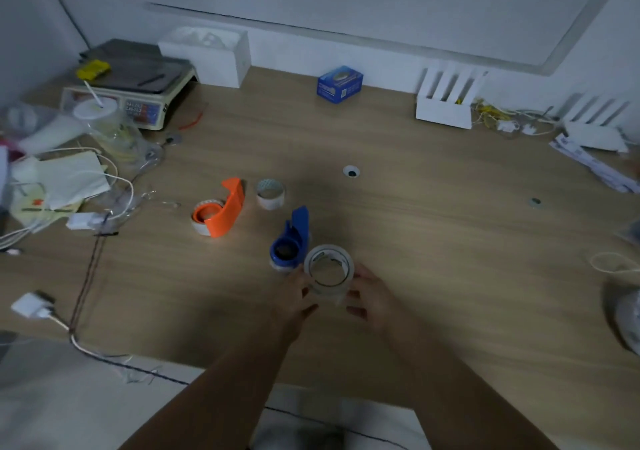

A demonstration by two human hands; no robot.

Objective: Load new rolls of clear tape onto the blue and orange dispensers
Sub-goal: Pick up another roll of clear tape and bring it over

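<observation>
I hold a roll of clear tape [329, 269] over the wooden table [433, 227], gripped from both sides by my left hand [294, 297] and my right hand [372, 295]. Its open core faces up toward me. Just left of and behind it lies the blue dispenser [294, 238], with a ring of tape or core showing around its hub. The orange dispenser [223, 212] lies farther left, a whitish roll on its hub. A small, nearly empty roll [270, 193] stands between and behind the two dispensers.
A weighing scale [128, 92], plastic cup, papers and white cables crowd the left side. A blue box [340, 84], white boxes and wires line the far edge. Packaging lies at the right edge. A cable runs off the table's front left.
</observation>
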